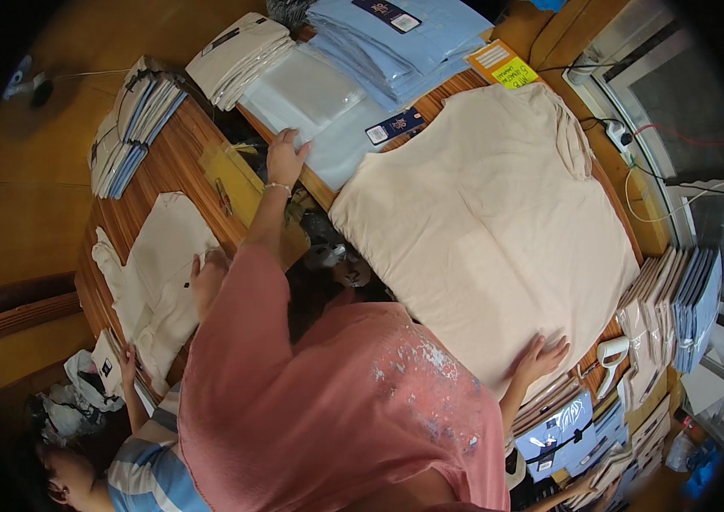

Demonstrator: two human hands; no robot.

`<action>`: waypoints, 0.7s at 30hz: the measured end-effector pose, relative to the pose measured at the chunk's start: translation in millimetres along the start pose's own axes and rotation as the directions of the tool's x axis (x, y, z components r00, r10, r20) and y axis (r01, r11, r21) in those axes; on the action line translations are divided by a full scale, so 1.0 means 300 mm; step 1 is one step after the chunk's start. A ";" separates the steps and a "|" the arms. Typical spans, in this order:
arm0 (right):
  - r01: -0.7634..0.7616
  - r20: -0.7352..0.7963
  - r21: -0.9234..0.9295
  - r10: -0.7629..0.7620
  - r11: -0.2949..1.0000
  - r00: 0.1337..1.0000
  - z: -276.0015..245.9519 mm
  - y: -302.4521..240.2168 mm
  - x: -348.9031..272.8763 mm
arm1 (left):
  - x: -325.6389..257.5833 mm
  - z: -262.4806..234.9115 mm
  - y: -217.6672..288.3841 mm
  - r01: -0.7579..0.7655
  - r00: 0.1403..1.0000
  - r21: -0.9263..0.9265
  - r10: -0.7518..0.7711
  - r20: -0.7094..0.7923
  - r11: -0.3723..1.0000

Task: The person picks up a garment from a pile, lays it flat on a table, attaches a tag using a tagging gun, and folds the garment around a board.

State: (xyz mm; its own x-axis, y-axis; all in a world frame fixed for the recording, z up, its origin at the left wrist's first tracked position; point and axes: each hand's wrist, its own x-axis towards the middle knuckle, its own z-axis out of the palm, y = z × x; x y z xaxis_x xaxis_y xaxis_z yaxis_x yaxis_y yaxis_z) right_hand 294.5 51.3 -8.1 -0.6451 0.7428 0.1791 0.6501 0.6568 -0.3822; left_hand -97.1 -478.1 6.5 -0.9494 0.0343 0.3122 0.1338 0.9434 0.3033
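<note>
A large beige knit garment lies spread flat on the striped wooden table in front of me. My right hand rests on its near right edge, fingers stretched and apart. Out to the left, my left hand touches the edge of a stack of clear plastic bags, thumb and fingers apart. A dark blue hang tag lies between the bags and the garment. Just behind is a pile of folded light blue garments, with another tag on top.
Folded beige garments sit beyond the bags. On the left table, a co-worker's hand touches a smaller cream garment; bundles stand behind. Packed garments and a white-handled tool are at right. Cables hang by the window.
</note>
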 end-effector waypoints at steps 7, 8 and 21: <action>0.064 -0.012 0.173 -0.063 0.983 0.998 -0.032 -0.068 0.040 | 0.070 -0.020 -0.016 -0.053 0.981 -0.058 0.063 0.181 0.997; 0.076 -0.001 0.208 -0.078 0.975 0.997 -0.044 -0.081 0.052 | 0.076 -0.024 -0.028 -0.067 0.979 -0.074 0.080 0.189 0.995; -0.187 0.393 0.679 -0.137 0.710 0.909 -0.236 -0.468 0.103 | 0.197 -0.537 0.435 -0.494 0.858 -0.239 0.426 -0.286 0.836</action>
State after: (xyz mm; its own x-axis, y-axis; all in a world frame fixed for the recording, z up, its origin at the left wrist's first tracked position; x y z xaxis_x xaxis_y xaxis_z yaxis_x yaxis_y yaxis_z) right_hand 211.8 -8.7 115.2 -0.8334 0.5345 -0.1408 0.3089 0.2391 -0.9206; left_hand -89.8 -406.2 209.6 -0.6767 0.3373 0.6544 0.6491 0.6928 0.3141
